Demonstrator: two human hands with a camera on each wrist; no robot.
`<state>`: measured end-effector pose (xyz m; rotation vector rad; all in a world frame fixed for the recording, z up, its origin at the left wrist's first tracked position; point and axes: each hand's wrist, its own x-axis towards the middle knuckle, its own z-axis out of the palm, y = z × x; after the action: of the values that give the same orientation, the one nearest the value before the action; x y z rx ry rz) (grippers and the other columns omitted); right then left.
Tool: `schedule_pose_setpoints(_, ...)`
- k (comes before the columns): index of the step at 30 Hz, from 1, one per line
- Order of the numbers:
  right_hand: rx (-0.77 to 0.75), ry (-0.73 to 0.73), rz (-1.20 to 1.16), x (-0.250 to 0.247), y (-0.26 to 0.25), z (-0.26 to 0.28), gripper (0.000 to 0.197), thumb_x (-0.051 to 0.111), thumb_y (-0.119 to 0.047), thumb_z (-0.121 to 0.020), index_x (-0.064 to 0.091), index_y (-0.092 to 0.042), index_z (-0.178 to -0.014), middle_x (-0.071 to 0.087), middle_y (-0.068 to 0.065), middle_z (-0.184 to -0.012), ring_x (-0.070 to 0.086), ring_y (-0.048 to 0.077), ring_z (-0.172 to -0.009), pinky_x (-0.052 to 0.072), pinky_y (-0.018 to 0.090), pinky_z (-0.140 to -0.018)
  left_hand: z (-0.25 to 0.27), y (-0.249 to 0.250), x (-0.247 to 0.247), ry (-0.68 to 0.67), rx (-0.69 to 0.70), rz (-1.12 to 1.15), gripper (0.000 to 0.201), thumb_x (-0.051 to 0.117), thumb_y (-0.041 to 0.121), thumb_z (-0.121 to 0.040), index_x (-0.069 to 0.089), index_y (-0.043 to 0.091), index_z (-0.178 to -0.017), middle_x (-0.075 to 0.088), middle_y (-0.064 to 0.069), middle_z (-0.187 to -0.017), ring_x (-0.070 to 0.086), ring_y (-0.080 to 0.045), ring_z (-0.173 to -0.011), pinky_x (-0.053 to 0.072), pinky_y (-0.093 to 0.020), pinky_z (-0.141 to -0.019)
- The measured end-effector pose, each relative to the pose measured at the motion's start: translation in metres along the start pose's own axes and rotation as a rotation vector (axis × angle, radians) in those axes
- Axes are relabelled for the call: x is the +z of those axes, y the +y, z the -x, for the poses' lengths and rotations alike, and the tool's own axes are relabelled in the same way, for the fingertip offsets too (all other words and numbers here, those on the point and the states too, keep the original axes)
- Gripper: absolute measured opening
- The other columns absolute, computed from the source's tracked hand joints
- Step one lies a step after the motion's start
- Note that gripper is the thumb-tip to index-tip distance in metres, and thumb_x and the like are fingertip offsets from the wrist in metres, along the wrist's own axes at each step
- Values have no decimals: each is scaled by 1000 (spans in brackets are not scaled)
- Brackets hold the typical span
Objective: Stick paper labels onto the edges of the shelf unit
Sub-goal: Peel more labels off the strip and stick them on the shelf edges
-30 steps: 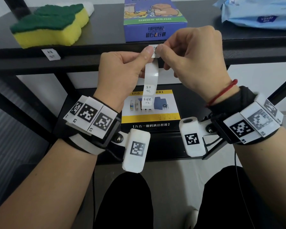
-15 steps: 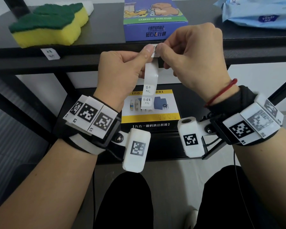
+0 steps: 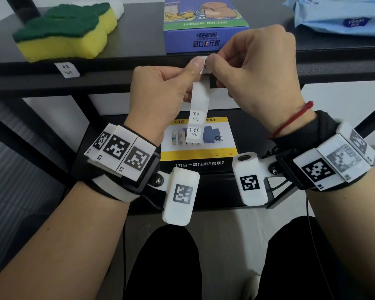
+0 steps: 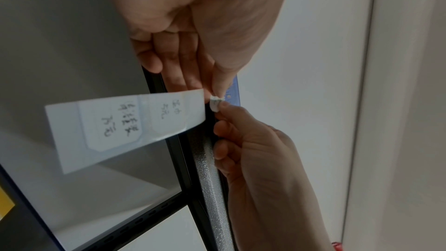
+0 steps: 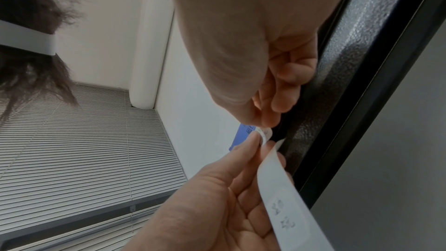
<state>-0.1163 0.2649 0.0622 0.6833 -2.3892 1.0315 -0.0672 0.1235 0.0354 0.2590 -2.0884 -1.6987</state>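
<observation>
Sponge: a yellow sponge with a green scrubbing top (image 3: 65,31) lies at the left end of the upper shelf, close to its front edge.
Stuck label: a small handwritten paper label (image 3: 67,69) sits on the front edge of the upper shelf (image 3: 30,83), just below the sponge.
Left hand: your left hand (image 3: 160,94) is in front of the middle of that shelf edge, its thumb and forefinger pinching the top of a white backing strip (image 3: 198,113), the other fingers curled into the palm.
Backing strip: it hangs straight down from your left thumb, in front of the gap between the two shelves; two handwritten labels remain on its lower part, one above the other.
Label being peeled: a small white label (image 3: 204,65) with handwriting stands between your two thumbs, right at the shelf's front edge; whether it already touches the metal I cannot tell.
Blue box: a blue board-game box (image 3: 204,24) stands on the upper shelf directly behind the peeled label.
Right hand: your right hand (image 3: 253,70) pinches that label between thumb and forefinger, the remaining fingers curled under.
Lower shelf: a black and yellow cleaning-kit box (image 3: 200,152) lies below the strip.
Far right: a pale blue pack of wipes (image 3: 342,16) rests at the right end of the upper shelf.
</observation>
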Motion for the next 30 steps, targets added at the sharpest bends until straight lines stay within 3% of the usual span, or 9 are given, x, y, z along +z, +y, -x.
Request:
schedule_pose_setpoints(4,9,-8,-24,-2,0,0,26,61,-32,-86,74,-14,-73,72,0,-65,67,16,-58,59,39,-72,-1,-1,-1,-11,7,11,23,71,37,-92,79,23,-77,75,7,-61,65,0,-54,47,-12,-58)
schedule_pose_setpoints(8,3,-27,-19,-3,-2,0,23,62,-32,-87,72,-18,-73,72,-3,-67,67,15,-59,59,37,-73,-2,-3,-1,-16,10,21,23,72,37,-92,80,22,-77,76,5,-63,66,-1,-55,48,-13,-58)
schedule_pose_setpoints(17,14,-6,5,-3,-2,2,26,62,-38,-88,73,-20,-73,66,-7,-62,67,17,-64,57,46,-81,-2,-3,-1,-17,16,-2,20,72,39,-91,80,27,-77,78,5,-67,71,-2,-62,51,-18,-64)
schedule_pose_setpoints(22,27,-4,7,-6,2,-1,31,66,-48,-85,73,-21,-72,70,-4,-66,67,16,-64,58,43,-77,-3,-2,-2,-4,5,-37,21,73,43,-89,80,28,-77,76,11,-64,67,2,-59,50,-19,-67)
schedule_pose_setpoints(26,13,6,-3,-7,4,0,32,67,-49,-85,72,-21,-70,69,-5,-65,66,15,-61,58,44,-79,-4,-3,-4,14,7,-70,25,75,49,-85,82,27,-74,74,12,-60,63,1,-57,51,-27,-73)
schedule_pose_setpoints(30,-7,-3,-11,-7,5,2,32,66,-48,-85,72,-20,-72,70,-3,-65,67,16,-60,57,48,-81,-4,-3,-6,28,7,-84,26,79,50,-82,82,26,-73,77,6,-64,67,-5,-62,61,-40,-83)
